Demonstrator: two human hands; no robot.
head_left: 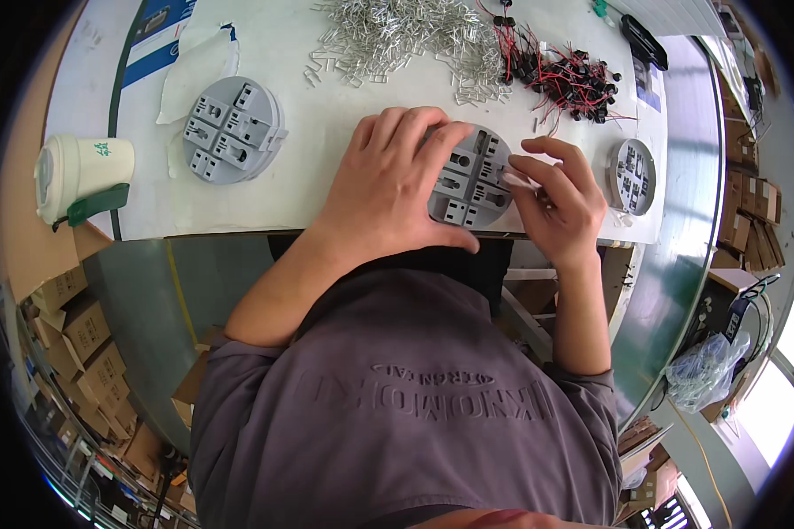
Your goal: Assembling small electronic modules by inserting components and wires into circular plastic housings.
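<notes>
A round grey plastic base (pixel 488 167) with dark slots and raised blocks lies at the table's near edge. My left hand (pixel 393 172) is wrapped round its left side, fingers over the far rim and thumb along the near rim. At the right rim, my right hand (pixel 558 196) pinches a small pale piece (pixel 519 181) between thumb and fingers; its kind is too small to tell. A stack of similar round grey bases (pixel 234 132) sits to the left. Another round grey base (pixel 633 176) lies to the right.
Loose U-shaped metal pieces (pixel 406 40) form a heap at the table's far side. Beside it lie black parts with red wires (pixel 573 84) and a black case (pixel 644 42). A lidded cup (pixel 84 172) stands at the left edge. Cardboard boxes (pixel 93 353) fill the floor at left.
</notes>
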